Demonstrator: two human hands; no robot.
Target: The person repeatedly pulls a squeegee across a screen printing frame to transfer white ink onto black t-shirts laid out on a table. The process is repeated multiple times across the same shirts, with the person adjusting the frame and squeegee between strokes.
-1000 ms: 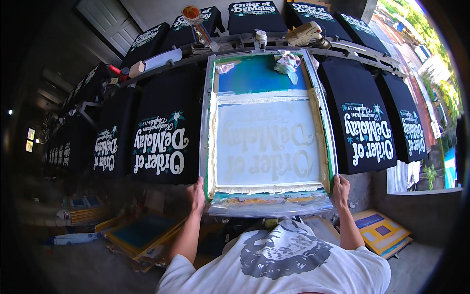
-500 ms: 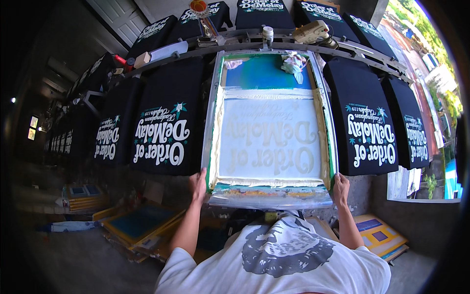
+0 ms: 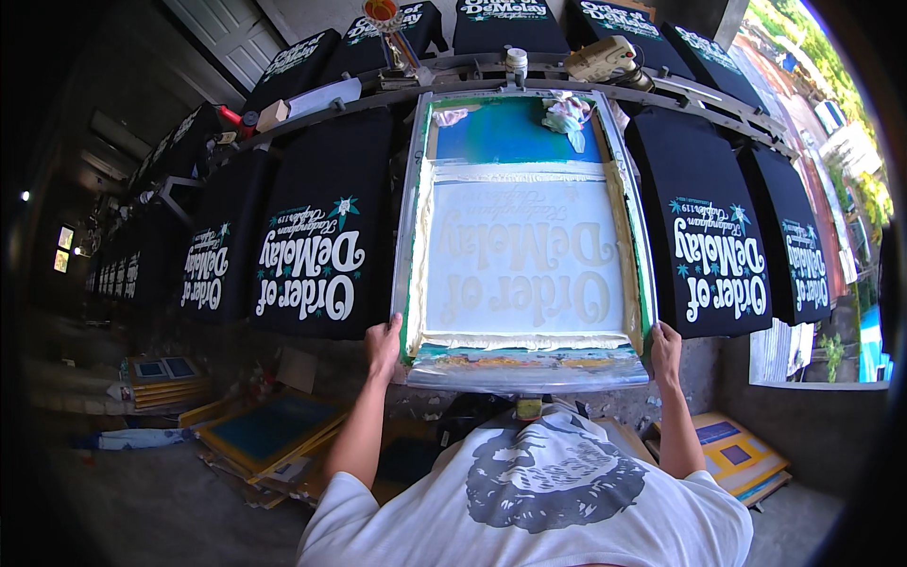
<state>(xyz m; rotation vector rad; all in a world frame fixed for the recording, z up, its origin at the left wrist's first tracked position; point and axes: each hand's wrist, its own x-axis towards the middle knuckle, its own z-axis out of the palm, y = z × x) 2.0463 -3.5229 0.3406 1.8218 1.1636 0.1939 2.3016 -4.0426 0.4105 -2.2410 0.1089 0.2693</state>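
Note:
A large metal-framed printing screen [image 3: 521, 359] lies across the middle, with white mesh showing faint reversed lettering, cream ink along its edges and a blue band at the far end. My left hand [image 3: 383, 345] grips the screen's near left side, and my right hand [image 3: 665, 350] grips the near right side. A crumpled rag [image 3: 567, 118] sits at the screen's far right corner. Black shirts with white and teal prints lie on boards left [image 3: 321, 170] and right [image 3: 685, 165] of the screen. The shirt directly under the screen is hidden.
A metal rail [image 3: 680, 104] behind the screen carries a trophy [image 3: 383, 14], white jar [image 3: 516, 61] and beige heat tool [image 3: 595, 61]. More shirt boards [image 3: 501, 19] stand beyond. Stacked yellow screens lie below left [image 3: 265, 435] and right [image 3: 723, 454]. A bright opening is at right.
The screen and both my hands have moved away from me, appearing higher in the picture. Both hands keep their hold on its sides. The surrounding view has shifted slightly.

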